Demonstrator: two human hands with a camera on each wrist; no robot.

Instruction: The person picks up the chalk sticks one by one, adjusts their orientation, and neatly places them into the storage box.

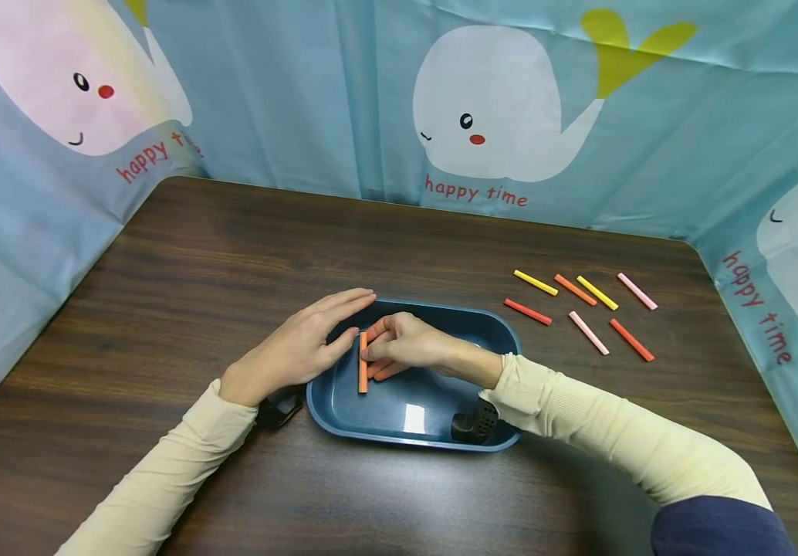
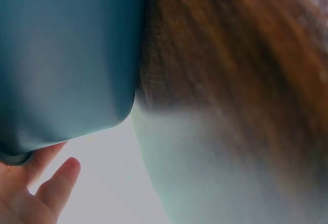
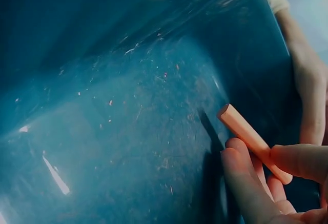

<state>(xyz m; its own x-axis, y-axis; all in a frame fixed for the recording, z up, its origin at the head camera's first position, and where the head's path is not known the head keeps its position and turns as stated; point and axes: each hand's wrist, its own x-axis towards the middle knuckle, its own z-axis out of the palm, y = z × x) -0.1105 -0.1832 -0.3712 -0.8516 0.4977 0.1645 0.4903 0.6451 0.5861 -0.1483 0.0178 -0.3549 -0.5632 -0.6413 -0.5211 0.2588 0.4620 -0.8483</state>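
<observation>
My right hand (image 1: 406,344) pinches an orange chalk stick (image 1: 363,363) between thumb and fingers, inside the left part of a blue plastic basin (image 1: 378,421). In the right wrist view the chalk (image 3: 251,139) slants above the basin floor, one end sticking out past the fingertips. My left hand (image 1: 302,340) rests at the basin's upper left rim, its fingers nearly straight and its thumb pointing over the inside. The left wrist view shows the basin's outer wall (image 2: 66,55) with that hand's fingers (image 2: 59,183) by the rim.
Several chalk sticks lie scattered on the brown wooden table right of the basin, among them a yellow chalk (image 1: 535,283), a red chalk (image 1: 631,340) and a pink chalk (image 1: 637,291). A blue curtain (image 1: 302,93) with whale prints borders the table. Small specks dot the basin floor.
</observation>
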